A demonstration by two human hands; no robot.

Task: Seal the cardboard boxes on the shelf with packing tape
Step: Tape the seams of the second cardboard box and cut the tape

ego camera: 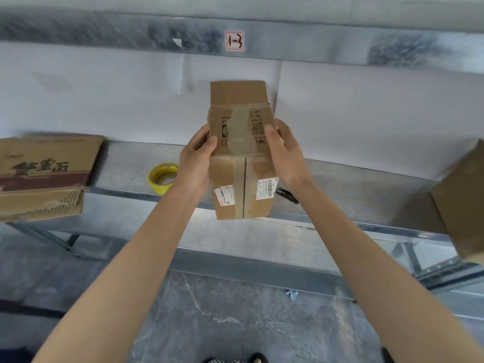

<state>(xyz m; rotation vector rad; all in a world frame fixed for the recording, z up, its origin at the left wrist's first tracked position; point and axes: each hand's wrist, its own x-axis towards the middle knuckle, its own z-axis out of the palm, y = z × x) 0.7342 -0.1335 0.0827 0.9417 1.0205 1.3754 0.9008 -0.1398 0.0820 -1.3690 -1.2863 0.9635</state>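
Left hand [195, 155], right hand [285, 153], each grip closed round cardboard box [241, 189] between them

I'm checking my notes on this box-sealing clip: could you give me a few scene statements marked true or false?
1. The left hand and right hand both hold the small box. True.
2. The yellow tape roll lies on the shelf, left of that box. True.
3. The left hand grips the tape roll. False: it holds the box.
4. The small box bears no labels. False: two white labels show on its near face.
5. A larger printed box sits at the shelf's left. True.
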